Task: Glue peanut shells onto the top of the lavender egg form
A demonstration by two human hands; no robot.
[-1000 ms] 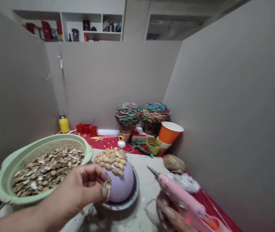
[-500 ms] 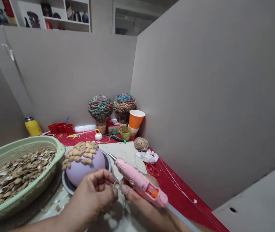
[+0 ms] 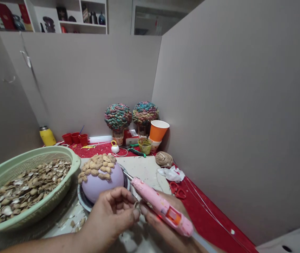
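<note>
My left hand [image 3: 113,214] pinches a small peanut shell [image 3: 136,205] between thumb and fingertips, in front of the ball. Close on its right, my right hand [image 3: 163,225] is wrapped round a pink glue gun [image 3: 160,203], whose metal tip points up and left toward the ball; its thumb is near the same shell. The purple ball [image 3: 97,188] rests in a dark round bowl [image 3: 127,182], its top covered with peanut shells [image 3: 98,165]. At the left stands a green basket [image 3: 74,161] full of loose shells [image 3: 31,186].
Two colourful shell-covered trees [image 3: 118,116] stand at the back, beside an orange cup [image 3: 158,131]. Red cups [image 3: 75,138] and a yellow bottle [image 3: 47,136] are at the back left. Twine [image 3: 163,159] and white tissue [image 3: 172,173] lie right of the ball. Grey panels enclose the table.
The whole scene has shifted to the right in the view. Both hands remain close together, with the glue gun and the shell still held.
</note>
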